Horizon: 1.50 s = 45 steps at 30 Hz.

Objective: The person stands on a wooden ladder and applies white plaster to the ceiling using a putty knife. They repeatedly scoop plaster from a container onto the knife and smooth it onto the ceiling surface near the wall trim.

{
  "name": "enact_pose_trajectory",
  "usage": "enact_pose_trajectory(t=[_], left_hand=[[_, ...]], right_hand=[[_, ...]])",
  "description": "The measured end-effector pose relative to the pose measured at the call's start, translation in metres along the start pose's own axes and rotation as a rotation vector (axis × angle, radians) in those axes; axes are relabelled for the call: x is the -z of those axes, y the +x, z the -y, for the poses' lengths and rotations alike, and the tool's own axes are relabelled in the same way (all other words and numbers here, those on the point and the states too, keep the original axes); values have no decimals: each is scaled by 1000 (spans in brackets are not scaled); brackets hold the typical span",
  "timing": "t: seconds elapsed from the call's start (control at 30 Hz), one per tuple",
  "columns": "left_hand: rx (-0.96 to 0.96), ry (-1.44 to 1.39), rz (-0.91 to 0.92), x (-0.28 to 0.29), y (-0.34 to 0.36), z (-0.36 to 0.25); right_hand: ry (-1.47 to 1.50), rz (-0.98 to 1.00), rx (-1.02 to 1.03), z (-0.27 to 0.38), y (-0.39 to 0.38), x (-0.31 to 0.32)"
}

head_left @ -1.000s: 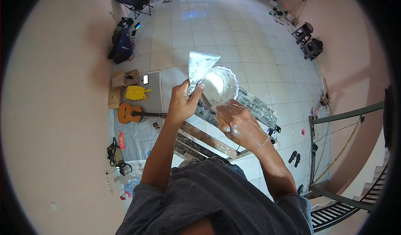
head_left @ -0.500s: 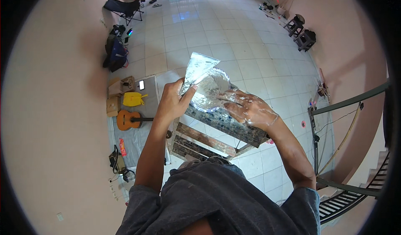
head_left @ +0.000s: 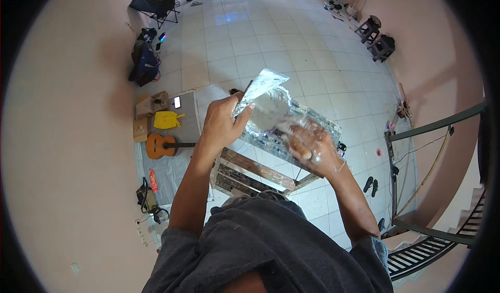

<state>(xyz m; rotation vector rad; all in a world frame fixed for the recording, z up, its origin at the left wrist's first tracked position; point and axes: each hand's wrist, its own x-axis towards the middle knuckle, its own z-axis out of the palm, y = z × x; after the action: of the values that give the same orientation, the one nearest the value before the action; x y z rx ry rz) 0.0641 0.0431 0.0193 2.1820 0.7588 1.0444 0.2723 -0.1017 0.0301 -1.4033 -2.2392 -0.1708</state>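
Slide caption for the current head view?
Left hand holding a wide putty knife by a tub of pale paste; paste-smeared right hand alongside.

Stained bench (head_left: 271, 145) on tiled floor (head_left: 224, 48)

No readable text, label, brand, number or sign anywhere in view.

Left of the bench (head_left: 277, 148) and bucket (head_left: 287, 98) lies a guitar (head_left: 155, 146).
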Motion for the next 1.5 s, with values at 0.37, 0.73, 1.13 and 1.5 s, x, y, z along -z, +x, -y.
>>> enact_pose_trajectory(t=[0.37, 0.73, 1.13, 1.5], left_hand=[[2, 9, -9, -4, -12, 0], [191, -160, -128, -20, -41, -4], [222, -298, -201, -30, -56, -1], [99, -41, -316, -35, -74, -2]], right_hand=[[500, -136, -540, 48, -14, -24], [619, -688, -916, 57, -44, -69], [1376, -867, -1062, 83, -23, -67], [1276, -847, -1017, 97, -29, -90]])
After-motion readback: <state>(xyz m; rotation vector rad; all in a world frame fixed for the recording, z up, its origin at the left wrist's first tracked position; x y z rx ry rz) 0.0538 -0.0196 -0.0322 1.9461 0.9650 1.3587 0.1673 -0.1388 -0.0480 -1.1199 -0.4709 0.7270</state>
